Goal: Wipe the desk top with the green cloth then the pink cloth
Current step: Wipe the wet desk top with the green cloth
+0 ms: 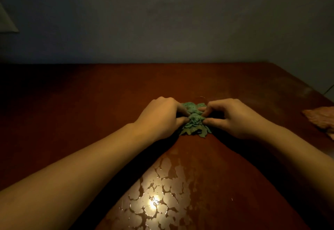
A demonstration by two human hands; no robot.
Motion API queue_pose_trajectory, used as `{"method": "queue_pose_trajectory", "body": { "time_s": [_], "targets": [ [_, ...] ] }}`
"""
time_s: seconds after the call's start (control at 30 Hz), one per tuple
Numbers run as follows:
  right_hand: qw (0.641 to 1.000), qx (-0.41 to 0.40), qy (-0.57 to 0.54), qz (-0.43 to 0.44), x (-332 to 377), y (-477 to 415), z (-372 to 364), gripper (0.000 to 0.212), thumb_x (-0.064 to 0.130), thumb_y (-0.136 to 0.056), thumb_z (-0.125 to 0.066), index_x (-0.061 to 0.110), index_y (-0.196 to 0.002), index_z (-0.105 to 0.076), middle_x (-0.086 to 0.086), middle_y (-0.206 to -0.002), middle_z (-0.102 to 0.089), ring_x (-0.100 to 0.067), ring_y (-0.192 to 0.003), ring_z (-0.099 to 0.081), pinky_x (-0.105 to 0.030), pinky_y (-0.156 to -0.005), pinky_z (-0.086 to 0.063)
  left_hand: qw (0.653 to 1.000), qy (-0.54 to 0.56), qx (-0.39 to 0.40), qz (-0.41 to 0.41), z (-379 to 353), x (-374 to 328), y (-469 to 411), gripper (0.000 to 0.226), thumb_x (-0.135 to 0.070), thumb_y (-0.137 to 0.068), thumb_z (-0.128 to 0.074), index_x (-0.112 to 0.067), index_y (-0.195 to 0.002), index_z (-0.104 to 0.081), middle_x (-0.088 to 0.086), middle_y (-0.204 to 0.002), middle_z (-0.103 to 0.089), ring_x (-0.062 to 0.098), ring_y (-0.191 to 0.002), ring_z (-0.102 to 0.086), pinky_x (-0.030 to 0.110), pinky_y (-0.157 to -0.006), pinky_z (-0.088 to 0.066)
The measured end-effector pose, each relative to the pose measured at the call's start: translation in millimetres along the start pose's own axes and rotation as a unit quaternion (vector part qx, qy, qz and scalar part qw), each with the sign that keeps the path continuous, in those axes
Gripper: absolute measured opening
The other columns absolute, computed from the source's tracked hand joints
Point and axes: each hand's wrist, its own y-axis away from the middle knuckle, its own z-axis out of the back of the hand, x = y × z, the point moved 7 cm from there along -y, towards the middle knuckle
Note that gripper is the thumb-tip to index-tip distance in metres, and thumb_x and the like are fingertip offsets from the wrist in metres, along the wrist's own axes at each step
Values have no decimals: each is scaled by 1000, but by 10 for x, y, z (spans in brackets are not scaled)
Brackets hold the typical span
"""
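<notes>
Green cloth, bunched into a ridge on the bench; its long axis runs from you toward the wall, the near end fanned wider. Your left grip pinches the cloth's left flank and your right grip its right flank, fingers curled into the folds, so the cloth lies directly between the two. Left of the cloth and beyond it, open bench reaches the far edge at the wall. Right of the cloth, well apart, the pink cloth lies flat by the bench's right edge. Nearer you than the cloth, a broken film of water glints.
</notes>
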Motion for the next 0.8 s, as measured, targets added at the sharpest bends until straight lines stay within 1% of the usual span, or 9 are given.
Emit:
{"method": "queue_pose_trajectory", "body": {
  "time_s": [0.07, 0.2, 0.23, 0.3, 0.37, 0.5, 0.67, 0.73, 0.8],
  "targets": [
    [1000, -18, -6, 3, -11, -49, 17, 7, 30, -88, -70, 30, -88, -63, 10, -127, -63, -5, -118, -57, -33, -99, -48, 1000, 4, -16, 2, 4, 15, -42, 26, -38, -95, -62, -28, -117, -72, -8, -123, -68, 14, -109, -63, 32, -94, -50],
    [998, -54, 29, -21, -52, -345, 56, 9, 29, -91, -66, 28, -93, -57, 3, -138, -56, -19, -126, -52, -44, -103, -45, 999, -10, -31, 30, 10, 38, -329, 24, -35, -95, -63, -28, -116, -72, -2, -119, -70, 20, -106, -64, 38, -92, -53],
    [998, -55, 35, -27, -68, -389, 52, 10, 29, -92, -65, 28, -95, -55, 1, -139, -55, -22, -126, -52, -45, -102, -46, 999, -13, -29, 33, 7, 45, -365, 24, -34, -96, -62, -28, -116, -72, -2, -119, -70, 21, -106, -64, 39, -92, -53],
    [997, -46, 51, -26, -81, -361, 21, 11, 30, -93, -63, 30, -96, -53, -2, -132, -59, -24, -119, -56, -46, -96, -49, 999, -6, -21, 29, -5, 68, -340, 25, -35, -96, -62, -28, -118, -71, -3, -122, -69, 19, -108, -64, 38, -94, -52],
    [998, -32, 59, -4, -78, -227, -32, 11, 33, -93, -62, 32, -95, -52, -2, -125, -63, -22, -113, -59, -47, -91, -51, 1000, 3, -16, 14, -25, 92, -230, 25, -37, -95, -63, -30, -118, -71, -6, -124, -68, 16, -111, -63, 36, -96, -51],
    [998, -43, 30, 37, -78, -133, -44, 9, 35, -93, -60, 31, -97, -53, 2, -134, -59, -18, -120, -57, -45, -93, -51, 999, 31, -24, 5, -36, 174, -194, 25, -41, -93, -65, -32, -114, -73, -9, -124, -68, 13, -113, -62, 35, -99, -50],
    [998, -58, 35, -6, -145, -455, 48, 11, 31, -95, -60, 29, -96, -49, -1, -138, -56, -25, -119, -57, -47, -94, -49, 998, 25, -42, 38, -6, 169, -484, 25, -42, -93, -65, -31, -113, -74, -5, -121, -70, 16, -110, -64, 38, -97, -52],
    [998, -43, 37, -13, -167, -449, 31, 11, 30, -95, -60, 28, -96, -50, 0, -140, -54, -23, -121, -56, -46, -95, -49, 999, 8, -39, 30, -15, 159, -458, 26, -43, -93, -64, -31, -114, -73, -5, -122, -69, 15, -110, -64, 38, -96, -52],
    [999, -23, 39, -2, -164, -332, 0, 9, 30, -94, -62, 26, -97, -53, 2, -140, -54, -19, -126, -52, -41, -98, -48, 999, 0, -33, 10, -34, 158, -346, 28, -47, -93, -62, -33, -115, -73, -8, -124, -68, 14, -112, -63, 36, -97, -51]
  ]
}}
